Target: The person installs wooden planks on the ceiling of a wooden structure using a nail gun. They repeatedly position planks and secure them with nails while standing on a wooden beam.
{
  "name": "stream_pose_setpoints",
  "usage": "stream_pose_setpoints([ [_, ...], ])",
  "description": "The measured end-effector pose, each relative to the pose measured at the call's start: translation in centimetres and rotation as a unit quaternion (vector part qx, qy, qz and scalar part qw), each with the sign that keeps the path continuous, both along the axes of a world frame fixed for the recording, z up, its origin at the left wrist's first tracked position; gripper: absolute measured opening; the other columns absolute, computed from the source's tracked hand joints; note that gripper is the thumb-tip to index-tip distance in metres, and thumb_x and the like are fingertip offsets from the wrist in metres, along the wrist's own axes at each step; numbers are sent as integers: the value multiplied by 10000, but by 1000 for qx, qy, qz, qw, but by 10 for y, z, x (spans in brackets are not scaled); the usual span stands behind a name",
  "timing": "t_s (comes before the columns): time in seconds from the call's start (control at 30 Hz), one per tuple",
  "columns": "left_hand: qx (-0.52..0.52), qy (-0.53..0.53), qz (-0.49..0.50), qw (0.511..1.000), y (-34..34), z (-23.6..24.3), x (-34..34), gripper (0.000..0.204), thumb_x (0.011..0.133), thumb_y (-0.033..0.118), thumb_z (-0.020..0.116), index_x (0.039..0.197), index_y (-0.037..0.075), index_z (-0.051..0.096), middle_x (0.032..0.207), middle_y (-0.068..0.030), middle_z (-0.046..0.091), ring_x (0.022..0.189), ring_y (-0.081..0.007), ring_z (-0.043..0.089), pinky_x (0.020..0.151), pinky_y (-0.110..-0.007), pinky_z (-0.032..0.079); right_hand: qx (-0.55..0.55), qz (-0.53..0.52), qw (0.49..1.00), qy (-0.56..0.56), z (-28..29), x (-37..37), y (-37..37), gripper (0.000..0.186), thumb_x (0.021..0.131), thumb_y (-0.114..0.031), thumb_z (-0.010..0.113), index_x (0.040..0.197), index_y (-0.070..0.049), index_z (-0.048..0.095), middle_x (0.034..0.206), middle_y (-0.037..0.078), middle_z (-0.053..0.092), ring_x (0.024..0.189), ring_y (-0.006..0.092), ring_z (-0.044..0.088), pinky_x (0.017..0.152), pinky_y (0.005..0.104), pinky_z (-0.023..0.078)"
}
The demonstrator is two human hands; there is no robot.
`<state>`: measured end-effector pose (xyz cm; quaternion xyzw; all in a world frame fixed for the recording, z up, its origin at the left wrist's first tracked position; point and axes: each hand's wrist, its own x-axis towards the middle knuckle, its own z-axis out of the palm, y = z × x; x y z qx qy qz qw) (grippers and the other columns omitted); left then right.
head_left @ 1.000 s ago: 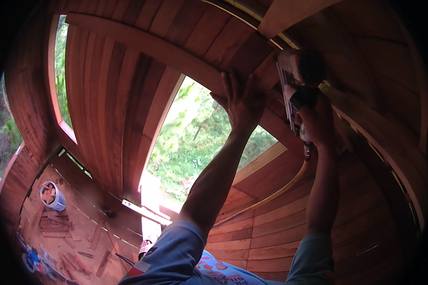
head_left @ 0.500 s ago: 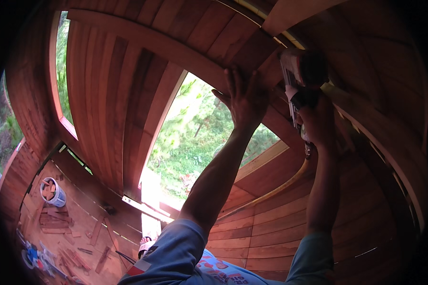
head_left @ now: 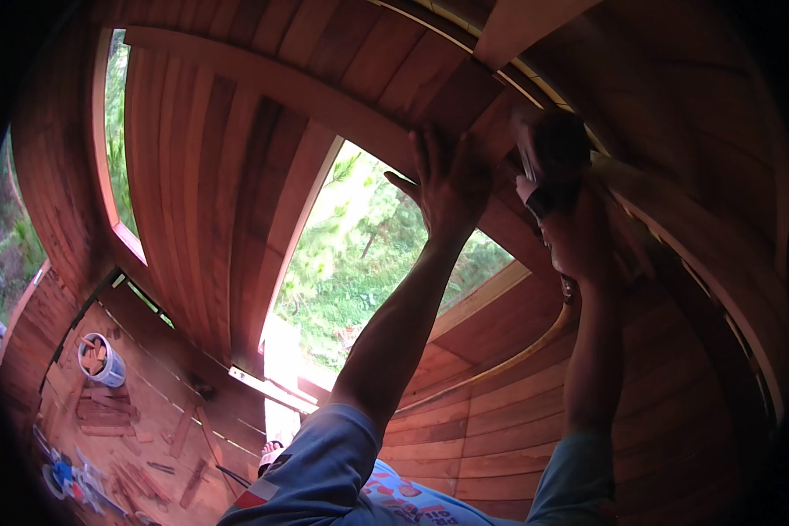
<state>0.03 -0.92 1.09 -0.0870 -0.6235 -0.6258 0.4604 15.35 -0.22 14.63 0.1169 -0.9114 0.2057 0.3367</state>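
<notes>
My left hand (head_left: 451,184) lies with spread fingers against a wooden board (head_left: 495,123) by the top edge of the window opening. To its right, my right hand (head_left: 580,241) is wrapped round the handle of a pneumatic nail gun (head_left: 557,149). The gun's head is raised against the boards beside my left hand; its tip is dark and I cannot make out the exact contact point. A yellowish air hose (head_left: 508,358) runs from the base of its handle down along the wall.
The window opening (head_left: 359,245) shows greenery outside. Below left, a white bucket (head_left: 105,364) of wood offcuts stands on the floor near stacked wood pieces (head_left: 105,408). Blue and white tools (head_left: 66,478) lie at the lower left. A roof beam (head_left: 693,228) slants along the right.
The nail gun and my right hand have shifted slightly left and tilted, the gun's head nearer the boards. My left hand stays on the board. The view has shifted a little.
</notes>
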Motion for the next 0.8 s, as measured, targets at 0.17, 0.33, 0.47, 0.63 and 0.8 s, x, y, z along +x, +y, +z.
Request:
stream_pose_setpoints([
  [0.17,-42,-14,-20,999,-10,-3,7,687,782,287,752,1423,306,506,1608,-186,220,1512,-378,116,1058,-777,-38,127,-46,990,-43,-32,28,10,448,832,-240,753,1190,-16,604,998,163,687,939,289,690,834,390,536],
  [0.33,-83,-39,12,996,-6,-12,-2,721,830,198,674,1480,372,415,1643,-97,167,1525,-316,94,1064,-778,-40,201,-62,978,-13,-60,24,27,483,794,-215,767,1210,-42,594,925,190,683,881,369,686,773,445,555],
  [0.47,-73,-18,14,997,0,-16,-4,636,875,345,613,1482,370,423,1639,-120,172,1522,-335,97,1072,-768,-33,247,-91,965,-16,-62,25,33,513,792,-226,755,1247,-72,576,933,144,682,891,331,685,802,430,542],
  [0.63,-123,-3,53,991,-8,-18,-18,767,770,521,699,1462,267,487,1605,-230,200,1493,-445,122,1071,-769,101,286,-150,946,-38,-55,22,23,544,819,-261,719,1295,-76,530,827,133,675,752,295,699,699,438,556],
  [0.8,-74,5,24,997,-14,-7,-2,696,797,467,702,1435,253,525,1600,-232,215,1487,-464,121,1082,-755,106,306,-150,940,-26,-59,17,30,550,842,-275,696,1307,-61,493,717,112,663,661,292,698,606,437,563],
])
